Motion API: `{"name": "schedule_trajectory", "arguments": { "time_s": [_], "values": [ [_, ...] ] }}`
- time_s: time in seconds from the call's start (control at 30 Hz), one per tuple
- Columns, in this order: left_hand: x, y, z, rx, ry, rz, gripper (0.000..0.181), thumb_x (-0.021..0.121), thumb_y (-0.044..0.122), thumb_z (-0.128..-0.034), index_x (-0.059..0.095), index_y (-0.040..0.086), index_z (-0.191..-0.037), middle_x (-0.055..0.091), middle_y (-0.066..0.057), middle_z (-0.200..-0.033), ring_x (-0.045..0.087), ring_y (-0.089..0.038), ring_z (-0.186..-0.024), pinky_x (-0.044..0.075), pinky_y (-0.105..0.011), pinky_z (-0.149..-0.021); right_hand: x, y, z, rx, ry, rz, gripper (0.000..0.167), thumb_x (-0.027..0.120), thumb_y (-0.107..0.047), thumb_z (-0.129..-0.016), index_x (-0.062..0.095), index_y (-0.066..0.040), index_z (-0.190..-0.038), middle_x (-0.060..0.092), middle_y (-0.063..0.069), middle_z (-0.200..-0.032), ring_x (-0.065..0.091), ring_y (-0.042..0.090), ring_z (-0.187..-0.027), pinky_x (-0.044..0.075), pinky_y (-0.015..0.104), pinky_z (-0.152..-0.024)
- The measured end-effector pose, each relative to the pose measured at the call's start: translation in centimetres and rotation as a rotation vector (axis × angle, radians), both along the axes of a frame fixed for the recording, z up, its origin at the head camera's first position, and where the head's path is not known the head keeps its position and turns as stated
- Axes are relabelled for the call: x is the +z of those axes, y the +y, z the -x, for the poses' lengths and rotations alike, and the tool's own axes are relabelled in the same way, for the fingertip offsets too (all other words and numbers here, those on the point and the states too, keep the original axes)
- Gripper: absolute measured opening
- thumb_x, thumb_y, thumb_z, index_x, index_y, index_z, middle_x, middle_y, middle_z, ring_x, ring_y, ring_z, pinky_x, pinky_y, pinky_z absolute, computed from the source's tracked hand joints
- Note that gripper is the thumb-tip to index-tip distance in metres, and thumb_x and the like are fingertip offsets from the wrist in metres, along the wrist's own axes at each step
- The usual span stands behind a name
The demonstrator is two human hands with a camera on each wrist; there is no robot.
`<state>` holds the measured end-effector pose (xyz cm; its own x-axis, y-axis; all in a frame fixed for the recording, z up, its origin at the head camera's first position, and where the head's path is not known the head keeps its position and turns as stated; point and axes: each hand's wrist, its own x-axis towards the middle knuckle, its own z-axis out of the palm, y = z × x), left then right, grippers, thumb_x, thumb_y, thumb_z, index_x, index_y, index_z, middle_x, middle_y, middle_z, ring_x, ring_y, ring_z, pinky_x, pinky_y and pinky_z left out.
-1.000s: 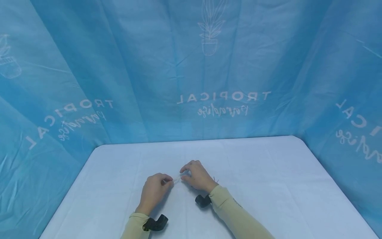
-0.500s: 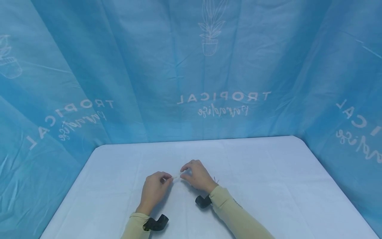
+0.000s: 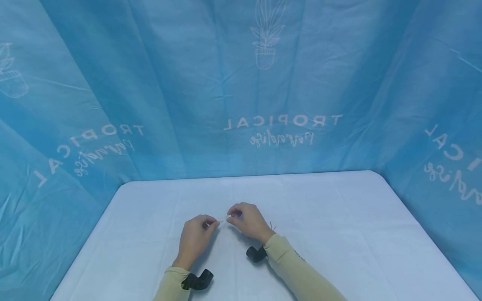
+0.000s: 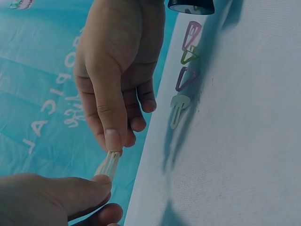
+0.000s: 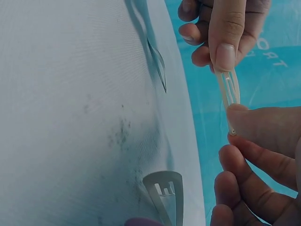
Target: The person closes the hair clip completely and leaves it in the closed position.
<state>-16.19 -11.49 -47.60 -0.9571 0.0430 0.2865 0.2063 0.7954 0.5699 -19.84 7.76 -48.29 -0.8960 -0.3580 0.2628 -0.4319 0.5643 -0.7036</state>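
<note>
In the head view, my left hand [image 3: 194,239] and right hand [image 3: 247,221] meet above the table over a small pale snap hair clip [image 3: 222,220]. Seen closer in the right wrist view, the cream hair clip [image 5: 228,89] is slotted and tapers to a narrow tip. My left thumb and fingers pinch one end from above. At the narrow end my right thumb [image 5: 263,127] presses against the fingers below, and the tip pokes out between them. The left wrist view shows both thumbs on the clip, the right hand [image 4: 117,61] at the top.
On the white table [image 4: 244,117] several more hair clips lie in a row: pink [image 4: 191,35], yellow-green [image 4: 190,55], purple [image 4: 187,78] and white [image 4: 179,110]. A dark thin clip [image 5: 158,63] lies there too. Blue printed curtains [image 3: 278,96] surround the table.
My right thumb and fingers have come together on the clip, where they were spread apart earlier. The left hand and the clip have shifted slightly upward.
</note>
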Motion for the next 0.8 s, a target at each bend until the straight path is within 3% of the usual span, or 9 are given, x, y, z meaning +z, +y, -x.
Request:
{"name": "schedule_trajectory", "arguments": {
  "time_s": [0.37, 0.8],
  "values": [
    [0.08, -0.24, 0.14, 0.005, 0.031, -0.038, 0.008, 0.078, 0.018, -0.0883, 0.076, 0.011, -0.087, 0.069, 0.003, -0.076, 0.055, -0.008, -0.065, 0.044, -0.026, -0.059, 0.26, 0.03, -0.13, -0.004, -0.028, 0.003, 0.010, 0.070, -0.023, -0.095, 0.073, -0.014, -0.100, 0.069, -0.004, -0.094, 0.062, 0.012, -0.088, 0.051, 0.031, -0.078],
    [-0.04, -0.22, 0.14, -0.002, 0.037, -0.067, 0.009, 0.077, 0.019, -0.0892, 0.076, 0.010, -0.090, 0.069, 0.003, -0.078, 0.056, -0.008, -0.068, 0.044, -0.026, -0.060, 0.30, 0.11, -0.08, 0.026, -0.058, 0.045, 0.005, 0.071, -0.020, -0.094, 0.072, -0.016, -0.090, 0.064, -0.009, -0.083, 0.059, 0.007, -0.080, 0.049, 0.028, -0.074]
  ]
}}
